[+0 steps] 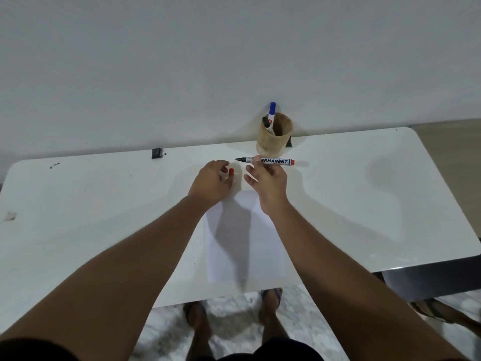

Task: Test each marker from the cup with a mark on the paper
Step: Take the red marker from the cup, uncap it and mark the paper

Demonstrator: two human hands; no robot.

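My right hand [268, 181] holds an uncapped permanent marker [270, 161] level above the table, its dark tip pointing left and its red end to the right. Curled around the marker's red cap [231, 171] is my left hand [212, 182], just left of the tip. A blank white paper [244, 246] lies on the table under my wrists. Behind the hands, against the wall, stands a tan cup [274, 138] holding a blue-capped marker [272, 113] and a second marker with a dark end [267, 124].
The white table [364, 191] runs left to right, with its near edge just above my sandalled feet. A small black object [157, 153] sits at the back left edge. Another person's foot [429, 308] shows at the lower right.
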